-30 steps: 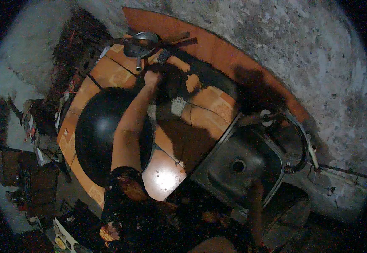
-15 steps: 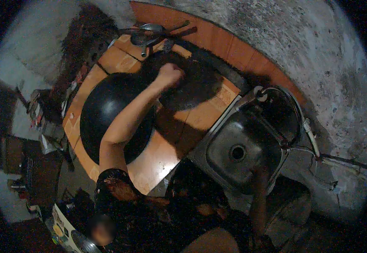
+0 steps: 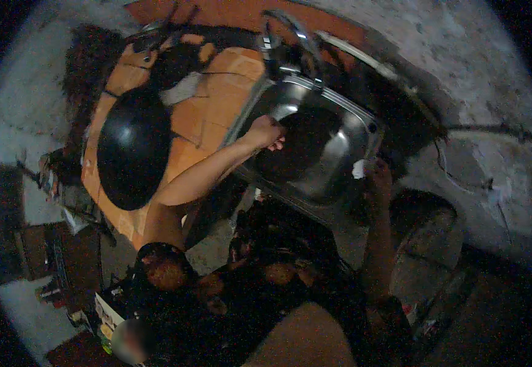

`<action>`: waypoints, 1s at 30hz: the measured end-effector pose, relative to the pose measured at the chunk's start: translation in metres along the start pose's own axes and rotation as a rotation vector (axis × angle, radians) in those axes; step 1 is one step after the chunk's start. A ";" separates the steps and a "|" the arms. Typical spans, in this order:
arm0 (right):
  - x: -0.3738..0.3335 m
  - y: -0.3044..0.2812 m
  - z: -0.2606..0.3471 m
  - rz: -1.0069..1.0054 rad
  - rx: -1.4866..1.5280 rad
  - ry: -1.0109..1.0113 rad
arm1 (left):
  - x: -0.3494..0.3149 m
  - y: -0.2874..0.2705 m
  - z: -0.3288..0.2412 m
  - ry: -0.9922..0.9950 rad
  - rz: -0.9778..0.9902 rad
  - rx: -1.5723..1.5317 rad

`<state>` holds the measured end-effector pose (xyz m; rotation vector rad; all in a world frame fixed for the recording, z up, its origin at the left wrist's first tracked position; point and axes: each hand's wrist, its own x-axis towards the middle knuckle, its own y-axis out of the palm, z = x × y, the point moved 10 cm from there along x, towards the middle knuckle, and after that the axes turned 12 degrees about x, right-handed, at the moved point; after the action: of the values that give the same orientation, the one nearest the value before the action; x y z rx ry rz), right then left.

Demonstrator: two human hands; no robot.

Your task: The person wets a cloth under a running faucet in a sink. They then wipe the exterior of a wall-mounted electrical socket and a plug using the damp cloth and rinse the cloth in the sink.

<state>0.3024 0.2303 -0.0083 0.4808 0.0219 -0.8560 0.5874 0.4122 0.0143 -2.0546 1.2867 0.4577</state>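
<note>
My left hand (image 3: 267, 133) is over the left side of the metal sink (image 3: 346, 183). Its fingers are curled, and I cannot make out anything inside them. A dark shadow covers much of the basin beneath it. At the sink's right rim is my right hand (image 3: 381, 176), dim and partly lost in the dark. A small white thing (image 3: 359, 169) shows at its fingertips, seemingly gripped; its kind is unclear. Behind the basin a curved metal faucet (image 3: 305, 43) rises.
Left of the sink is an orange tiled counter (image 3: 232, 70). A large, black, rounded vessel (image 3: 132, 147) rests on it, with a pale grey patch (image 3: 182, 90) nearby. Pans (image 3: 150, 33) lie at the far left corner. A pipe (image 3: 363, 58) runs along the stained wall.
My left hand has moved from above the counter to over the sink. My right hand has shifted to the right rim, where the white thing now shows. The view has turned toward the sink.
</note>
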 end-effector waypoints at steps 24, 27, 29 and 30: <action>0.011 0.037 -0.075 0.085 -0.158 0.069 | 0.134 0.112 0.148 0.095 -0.100 -0.166; -0.004 0.088 -0.072 0.140 -0.077 0.192 | 0.091 0.092 0.126 0.066 -0.321 -0.027; -0.011 0.117 -0.075 0.226 -0.083 0.181 | 0.018 0.093 0.067 0.073 -0.076 -0.459; -0.014 0.133 -0.083 0.295 -0.139 0.154 | -0.011 0.100 0.056 0.168 0.155 -0.414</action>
<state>0.4046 0.3489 -0.0264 0.4063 0.1476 -0.5229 0.4963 0.4284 -0.0538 -2.3819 1.5621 0.6806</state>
